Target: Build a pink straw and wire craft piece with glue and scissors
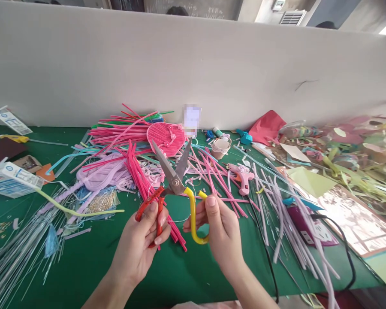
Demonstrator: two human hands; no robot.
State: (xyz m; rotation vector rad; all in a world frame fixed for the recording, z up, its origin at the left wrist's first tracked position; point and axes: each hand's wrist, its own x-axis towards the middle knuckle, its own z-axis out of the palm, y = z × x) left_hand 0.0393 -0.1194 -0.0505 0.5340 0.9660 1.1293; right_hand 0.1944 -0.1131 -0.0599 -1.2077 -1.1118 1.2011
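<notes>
A pair of scissors (176,183) is held up over the table, blades spread and tips pointing away from me. One handle is red and the other yellow. My left hand (141,240) is closed around the red handle (160,214). With thumb and fingers, my right hand (220,231) grips the yellow handle (193,219), whose loop shows a gap near the thumb. Behind the blades lies a pink panel (167,139) made of fuzzy stems with small knots on it. A bundle of hot-pink pipe cleaners (140,174) runs under the scissors.
Lilac stems (99,174) and bare wires (22,253) lie at left. To the right are a small cup (220,148), a pink glue gun (242,177), a purple power strip (312,225) with a black cord, and paper scraps (312,182). A pale partition (193,64) stands behind.
</notes>
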